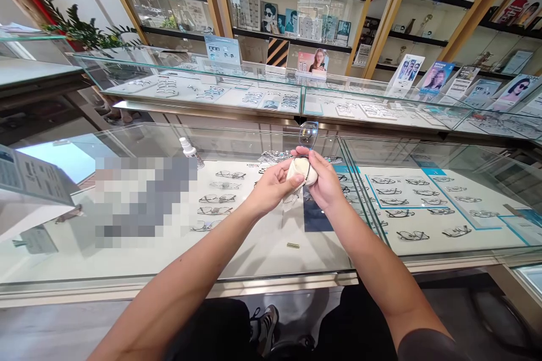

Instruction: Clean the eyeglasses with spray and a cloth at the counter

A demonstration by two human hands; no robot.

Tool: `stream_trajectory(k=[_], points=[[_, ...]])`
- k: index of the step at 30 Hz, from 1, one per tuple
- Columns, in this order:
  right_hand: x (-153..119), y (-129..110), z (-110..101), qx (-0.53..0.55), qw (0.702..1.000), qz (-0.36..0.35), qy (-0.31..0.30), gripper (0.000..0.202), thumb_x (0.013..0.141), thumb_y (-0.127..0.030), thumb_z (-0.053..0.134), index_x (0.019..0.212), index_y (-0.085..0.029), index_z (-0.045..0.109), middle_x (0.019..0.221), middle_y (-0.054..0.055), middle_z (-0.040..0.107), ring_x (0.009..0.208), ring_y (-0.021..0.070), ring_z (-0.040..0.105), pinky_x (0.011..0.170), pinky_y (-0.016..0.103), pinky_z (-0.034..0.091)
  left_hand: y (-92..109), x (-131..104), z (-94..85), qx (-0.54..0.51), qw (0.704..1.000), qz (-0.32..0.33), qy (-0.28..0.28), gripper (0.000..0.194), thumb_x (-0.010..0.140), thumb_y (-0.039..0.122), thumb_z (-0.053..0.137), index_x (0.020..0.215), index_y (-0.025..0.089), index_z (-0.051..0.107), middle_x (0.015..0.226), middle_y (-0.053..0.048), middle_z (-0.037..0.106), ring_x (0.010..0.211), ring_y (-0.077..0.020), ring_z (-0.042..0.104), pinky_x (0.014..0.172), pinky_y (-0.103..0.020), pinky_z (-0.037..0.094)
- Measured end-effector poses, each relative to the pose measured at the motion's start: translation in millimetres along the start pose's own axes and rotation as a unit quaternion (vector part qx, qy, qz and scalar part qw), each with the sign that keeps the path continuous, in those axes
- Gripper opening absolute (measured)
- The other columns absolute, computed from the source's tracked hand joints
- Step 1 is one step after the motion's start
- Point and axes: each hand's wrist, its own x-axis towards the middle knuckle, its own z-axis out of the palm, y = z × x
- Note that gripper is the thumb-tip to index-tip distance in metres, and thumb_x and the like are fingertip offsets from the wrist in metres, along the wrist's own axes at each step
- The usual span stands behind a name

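Above the glass counter, my two hands are close together around a cream cloth and a pair of eyeglasses. One clear lens sticks up beyond my fingertips, and a thin dark temple crosses the cloth; the other lens is hidden. My left hand is closed, its thumb pressing the bunched cloth. Closed from the other side, my right hand grips the eyeglasses, with the cloth against its fingers. A loose corner of cloth hangs below my left thumb.
The glass showcase holds rows of eyeglasses beneath its top. A white spray bottle stands to the left, near a pixelated area. A small gold-coloured piece lies in front. A display stand occupies the left; another showcase runs behind.
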Motion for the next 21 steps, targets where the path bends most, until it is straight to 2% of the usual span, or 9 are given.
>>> stream_trajectory(k=[7, 12, 17, 21], points=[[-3, 4, 3, 0.001, 1.000, 0.006, -0.019, 0.035, 0.087, -0.055, 0.083, 0.108, -0.027, 0.086, 0.119, 0.006, 0.085, 0.109, 0.0247, 0.077, 0.095, 0.036, 0.061, 1, -2, 4.9, 0.022, 0.998, 0.032, 0.048, 0.052, 0.081, 0.051, 0.093, 0.112, 0.014, 0.070, 0.086, -0.003, 0.069, 0.072, -0.0138, 0.059, 0.063, -0.024, 0.044], [-7, 8, 4, -0.050, 0.997, -0.013, -0.059, 0.037, 0.092, -0.058, 0.078, 0.113, -0.029, 0.086, 0.128, 0.005, 0.083, 0.117, 0.0265, 0.075, 0.098, 0.038, 0.060, -5, -3, 4.3, 0.025, 0.995, 0.044, 0.088, 0.051, 0.085, 0.056, 0.088, 0.108, 0.016, 0.067, 0.083, -0.001, 0.068, 0.072, -0.0142, 0.059, 0.067, -0.026, 0.048], [-9, 13, 2, -0.129, 0.987, -0.038, -0.089, 0.039, 0.099, -0.059, 0.070, 0.119, -0.030, 0.086, 0.126, 0.004, 0.083, 0.109, 0.0245, 0.074, 0.096, 0.037, 0.057, -6, -3, 4.1, 0.066, 0.984, 0.074, 0.145, 0.052, 0.089, 0.065, 0.080, 0.107, 0.017, 0.070, 0.078, 0.002, 0.063, 0.067, -0.0123, 0.052, 0.065, -0.025, 0.044], [-9, 11, 0, -0.147, 0.984, -0.048, -0.088, 0.038, 0.098, -0.058, 0.071, 0.115, -0.028, 0.087, 0.123, 0.005, 0.084, 0.102, 0.0236, 0.073, 0.091, 0.036, 0.056, -3, -2, 2.9, 0.078, 0.982, 0.085, 0.147, 0.055, 0.093, 0.071, 0.072, 0.098, 0.017, 0.070, 0.074, 0.001, 0.060, 0.064, -0.0120, 0.050, 0.062, -0.025, 0.042]])
